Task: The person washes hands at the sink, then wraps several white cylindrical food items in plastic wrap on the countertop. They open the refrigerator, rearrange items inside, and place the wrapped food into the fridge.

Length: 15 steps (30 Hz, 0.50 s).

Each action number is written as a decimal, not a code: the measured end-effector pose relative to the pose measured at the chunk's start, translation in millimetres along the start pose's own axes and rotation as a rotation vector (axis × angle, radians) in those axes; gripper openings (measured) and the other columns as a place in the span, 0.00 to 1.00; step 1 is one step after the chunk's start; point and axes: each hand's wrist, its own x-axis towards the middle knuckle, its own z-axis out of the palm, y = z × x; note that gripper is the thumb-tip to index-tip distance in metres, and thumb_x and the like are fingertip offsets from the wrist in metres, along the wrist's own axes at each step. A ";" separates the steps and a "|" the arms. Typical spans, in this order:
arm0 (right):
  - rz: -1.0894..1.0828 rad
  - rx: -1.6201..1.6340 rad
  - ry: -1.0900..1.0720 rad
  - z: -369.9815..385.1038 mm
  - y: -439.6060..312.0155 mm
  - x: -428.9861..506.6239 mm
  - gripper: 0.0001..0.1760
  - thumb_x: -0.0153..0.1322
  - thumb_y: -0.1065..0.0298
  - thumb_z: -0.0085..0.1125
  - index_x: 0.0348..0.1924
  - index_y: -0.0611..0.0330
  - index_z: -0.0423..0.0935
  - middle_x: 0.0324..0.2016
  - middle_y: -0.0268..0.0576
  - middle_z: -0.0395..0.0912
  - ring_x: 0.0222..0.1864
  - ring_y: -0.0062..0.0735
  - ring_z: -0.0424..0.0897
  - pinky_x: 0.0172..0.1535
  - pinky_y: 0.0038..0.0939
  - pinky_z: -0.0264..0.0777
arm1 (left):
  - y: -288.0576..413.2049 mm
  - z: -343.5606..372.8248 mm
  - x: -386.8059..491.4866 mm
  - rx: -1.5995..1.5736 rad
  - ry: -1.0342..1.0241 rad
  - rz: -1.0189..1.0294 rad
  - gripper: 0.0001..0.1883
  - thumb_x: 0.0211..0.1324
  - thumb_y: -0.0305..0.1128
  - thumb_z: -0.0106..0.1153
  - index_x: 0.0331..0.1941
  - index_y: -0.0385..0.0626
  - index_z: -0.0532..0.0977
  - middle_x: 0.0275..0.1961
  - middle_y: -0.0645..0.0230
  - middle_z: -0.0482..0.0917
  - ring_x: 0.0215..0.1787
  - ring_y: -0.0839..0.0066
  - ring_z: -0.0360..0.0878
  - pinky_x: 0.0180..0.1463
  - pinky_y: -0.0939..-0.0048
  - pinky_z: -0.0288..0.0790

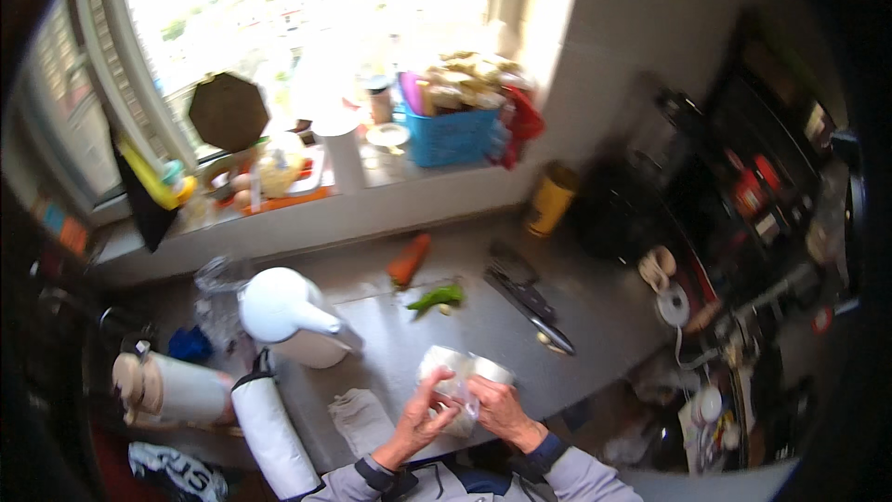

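Near the counter's front edge, both hands are at a clear plastic package (449,359) with white contents that I cannot make out. My right hand (503,408) has its fingers curled tightly on the plastic. The thumb and some fingers of my left hand (421,415) pinch its near side, and the index finger is raised. Just beyond my right hand is a white round item (492,371), partly hidden; whether it belongs to the package is unclear. A folded pale cloth (361,422) lies left of my left hand. Further back lie a green pepper (435,298) and a carrot (410,261).
A knife (529,310) with a dark handle lies right of the pepper, beside small pale pieces (550,343). At left stand a white jug (289,314) and a white cylindrical case (275,432). A blue basket (453,136) sits on the windowsill; a yellow canister (550,199) stands below.
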 end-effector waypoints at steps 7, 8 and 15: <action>-0.125 -0.123 0.143 0.9 -15.1 2.9 0.15 0.68 0.73 0.59 0.48 0.57 0.82 0.36 0.43 0.82 0.40 0.44 0.86 0.44 0.40 0.82 | -21.8 3.3 17.2 0.154 -0.137 0.110 0.12 0.58 0.24 0.61 0.47 0.39 0.83 0.55 0.58 0.81 0.53 0.66 0.82 0.53 0.66 0.76; -0.108 -0.119 0.139 0.6 -16.4 1.5 0.13 0.68 0.72 0.60 0.46 0.57 0.82 0.37 0.44 0.83 0.41 0.44 0.86 0.45 0.39 0.82 | -19.3 3.6 19.2 0.195 -0.131 0.068 0.12 0.59 0.26 0.61 0.47 0.39 0.83 0.52 0.56 0.82 0.52 0.62 0.83 0.54 0.66 0.76; -0.093 -0.094 0.222 -7.8 -22.6 -18.7 0.08 0.69 0.71 0.60 0.41 0.60 0.80 0.37 0.44 0.81 0.40 0.45 0.85 0.43 0.40 0.82 | 5.4 15.3 26.9 0.455 -0.163 0.252 0.08 0.56 0.26 0.61 0.39 0.40 0.83 0.44 0.56 0.84 0.45 0.56 0.85 0.49 0.62 0.77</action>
